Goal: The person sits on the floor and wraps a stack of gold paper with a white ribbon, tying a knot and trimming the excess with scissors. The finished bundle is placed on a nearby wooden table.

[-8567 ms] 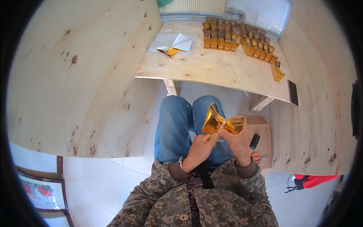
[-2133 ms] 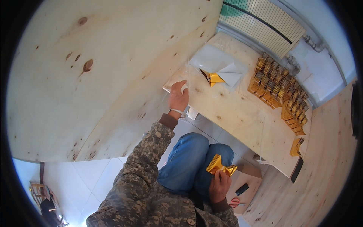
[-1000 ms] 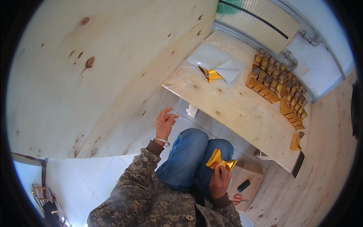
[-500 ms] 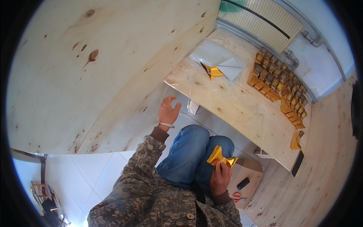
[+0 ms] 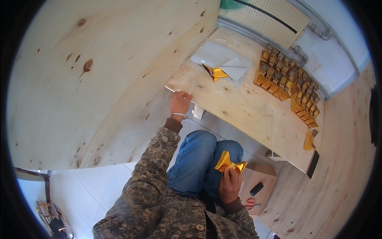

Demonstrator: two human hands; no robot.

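Observation:
My right hand [image 5: 230, 185] grips a stack of folded shiny gold paper [image 5: 229, 161] above my right knee. The stack flares out at both ends and is narrow in the middle. At the near edge of the wooden table [image 5: 238, 104], my left hand [image 5: 180, 103] has its fingers drawn together. Clear plastic film or strips hang near those fingertips; what lies between them is too small to make out. Farther back on the table, a gold folded piece [image 5: 215, 73] lies against white paper sheets [image 5: 232, 68] on clear plastic.
Rows of gold folded paper stacks [image 5: 283, 77] stand at the table's far right, with one separate stack [image 5: 310, 140] near the corner. A cardboard box [image 5: 260, 175] on the right bears a black cylinder [image 5: 256, 189] and red-handled scissors [image 5: 250, 203]. A tall plywood panel [image 5: 99, 99] rises at left.
My left hand has moved up to the table's edge, and its spread fingers have closed together. My right hand still holds the gold paper stack. The whole view has shifted slightly.

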